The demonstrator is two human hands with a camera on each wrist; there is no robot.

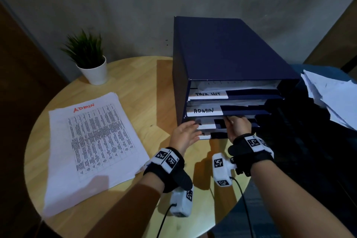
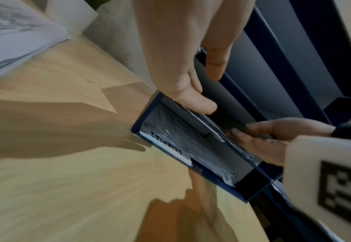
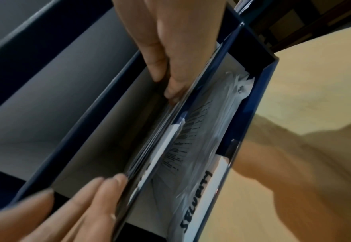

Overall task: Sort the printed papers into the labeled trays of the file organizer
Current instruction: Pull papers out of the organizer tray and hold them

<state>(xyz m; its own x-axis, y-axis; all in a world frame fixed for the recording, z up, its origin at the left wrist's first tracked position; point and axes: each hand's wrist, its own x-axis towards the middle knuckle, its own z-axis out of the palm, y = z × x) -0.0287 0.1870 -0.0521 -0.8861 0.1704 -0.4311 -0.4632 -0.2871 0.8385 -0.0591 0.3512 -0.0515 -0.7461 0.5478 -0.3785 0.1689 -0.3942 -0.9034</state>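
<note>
The navy file organizer (image 1: 231, 50) stands on the round wooden table (image 1: 150, 91), with trays labelled TASK LIST and ADMIN (image 1: 203, 111). Both hands are at the third tray (image 1: 206, 126), just under the ADMIN tray. My left hand (image 1: 190, 129) (image 2: 201, 91) lies with straight fingers against the left front edge of the sheets in that tray (image 3: 149, 155). My right hand (image 1: 231, 120) (image 3: 168, 85) reaches in at the middle and pinches the same sheets. The bottom tray carries a SECURITY label (image 3: 197, 201) and holds printed papers. A stack of printed papers (image 1: 92, 147) headed ADMIN in red lies on the table at left.
A potted plant (image 1: 90, 63) in a white pot stands at the table's far left. Loose white sheets (image 1: 332, 94) lie heaped on a dark surface right of the organizer. A grey wall rises right behind the organizer.
</note>
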